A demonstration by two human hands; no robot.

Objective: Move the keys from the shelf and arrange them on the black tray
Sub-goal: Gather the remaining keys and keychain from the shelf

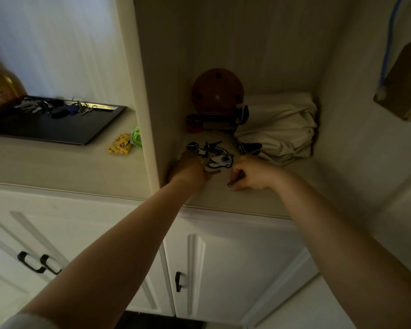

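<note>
A: Where are the keys right now?

B: Split in two lots. One bunch lies on the shelf inside the alcove, tangled with a black-and-white dog-shaped charm. Others already sit on the black tray, along its far edge, well to the left of the dog charm and beyond the alcove's side panel.

A: And the hands?

B: Both are at the bunch. The left hand touches the charm's left side, curled shut – a flat brownish key blade pokes out beside it, though whether the hand grips it I cannot tell. The right hand is just right of the charm, its fingers pinching another small dark key.

A: Why two hands for one bunch?

B: My guess – the pieces are snarled, so one hand steadies while the other picks a key free.

A: What else is close by?

B: Behind the charm stands a round brown disc with holes above some dark items; to the charm's right rear, a folded pale cloth bundle crowds the corner. Left of the charm, past the panel, a yellow packet lies on the table near the tray.

A: How far along?

B: Partway, I'd say; the tray's front is bare, presumably kept for arranging.
</note>
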